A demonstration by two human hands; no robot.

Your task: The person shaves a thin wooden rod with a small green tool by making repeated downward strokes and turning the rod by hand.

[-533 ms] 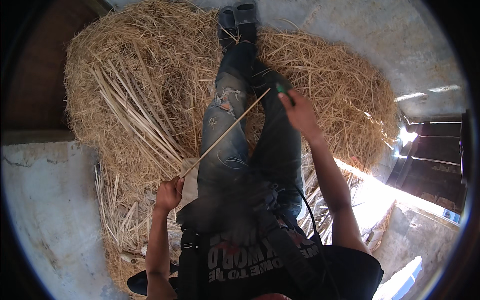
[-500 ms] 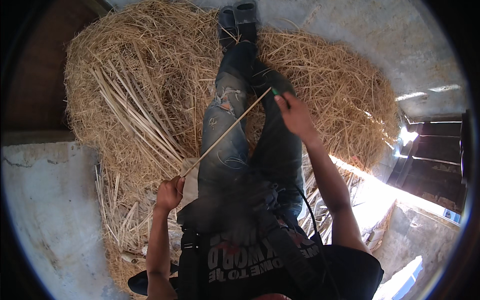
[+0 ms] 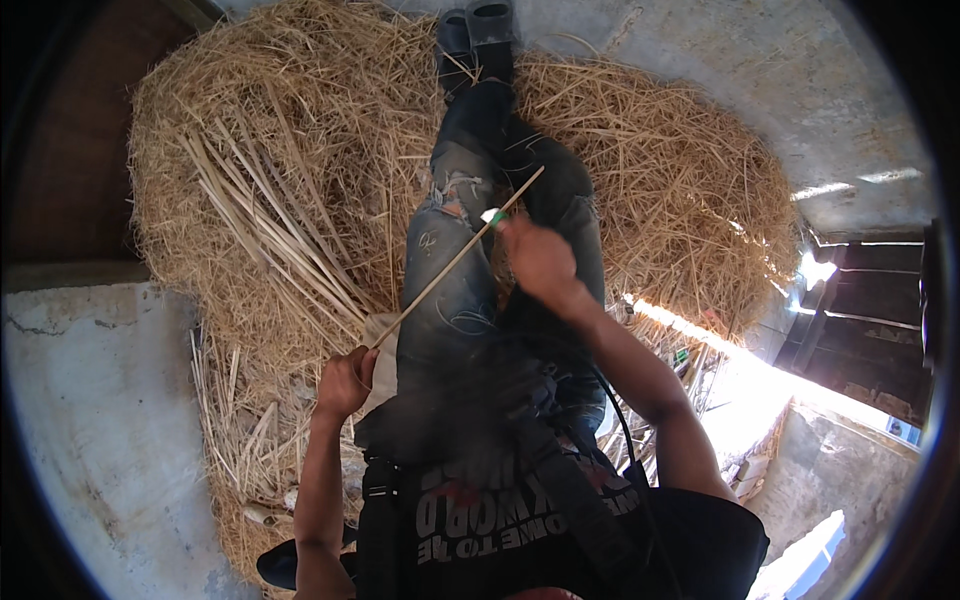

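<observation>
A thin tan bamboo strip [image 3: 440,279] slants across my legs, its far tip free above my knee. My left hand [image 3: 345,384] is closed around its near end, beside my left thigh. In my right hand [image 3: 541,262], slightly blurred, is a small green-handled knife [image 3: 497,216]; its bright, glinting blade lies against the strip, short of the far tip. My fingers hide most of the handle.
A bundle of long pale strips [image 3: 265,225] lies on the straw heap [image 3: 330,90] to the left. More straw [image 3: 660,150] spreads at the right. My outstretched legs [image 3: 450,250] end in dark clogs [image 3: 490,25]. A concrete wall [image 3: 100,400] stands at the left, wooden slats [image 3: 870,300] at the right.
My right hand has moved left and nearer from the strip's far tip, and the knife now lies partway down the strip. My left hand has stayed almost still.
</observation>
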